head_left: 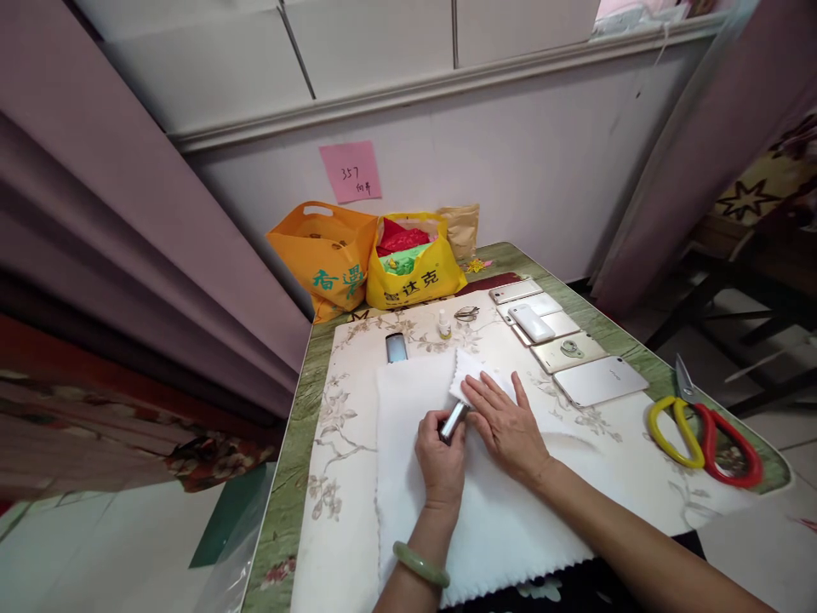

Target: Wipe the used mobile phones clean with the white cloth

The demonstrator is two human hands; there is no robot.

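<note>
On table (286,468), at five o'clock, gripping silver bar (453,421) in curled left hand (442,460), seemingly steadying it against cloth (467,364) pressed by flat-fingered right hand (511,430).

Left hand (442,458) curled in grip; right hand (509,428) flat, palm down.
</note>
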